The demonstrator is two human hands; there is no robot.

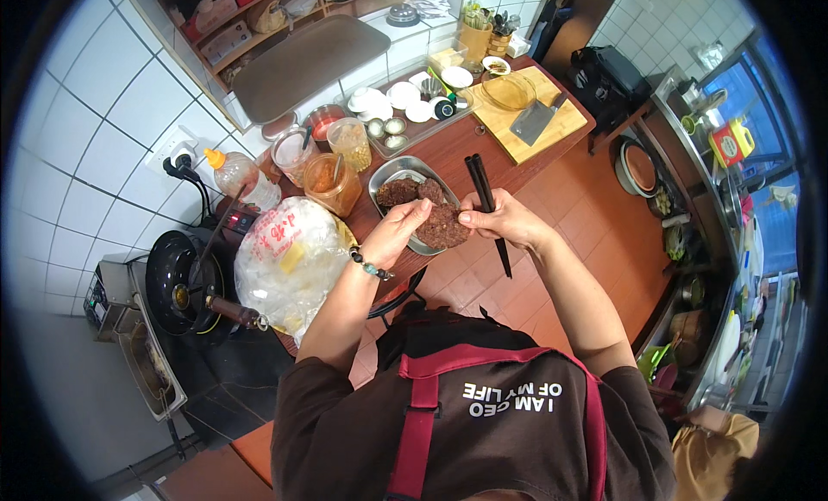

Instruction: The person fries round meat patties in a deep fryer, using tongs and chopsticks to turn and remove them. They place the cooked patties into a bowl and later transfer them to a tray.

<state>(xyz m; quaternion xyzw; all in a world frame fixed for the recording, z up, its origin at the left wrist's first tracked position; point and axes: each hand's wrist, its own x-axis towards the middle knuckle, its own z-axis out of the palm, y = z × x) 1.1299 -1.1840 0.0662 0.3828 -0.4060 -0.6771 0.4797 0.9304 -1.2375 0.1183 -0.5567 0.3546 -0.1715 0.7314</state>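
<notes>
A flat brown patty is held up between my two hands, above an oval metal tray. My left hand grips its left edge, the thumb on top. The right edge is pinched in my right hand, between thumb and forefinger. A pair of black chopsticks is also tucked in that hand, slanting across the palm. More browned patties lie in the tray behind; the raised patty and my left hand hide part of it.
Left of the tray stand an orange sauce tub and a plastic bag. A black wok sits farther left. A cleaver rests on a wooden cutting board at the back right. Another person's sleeve shows lower right.
</notes>
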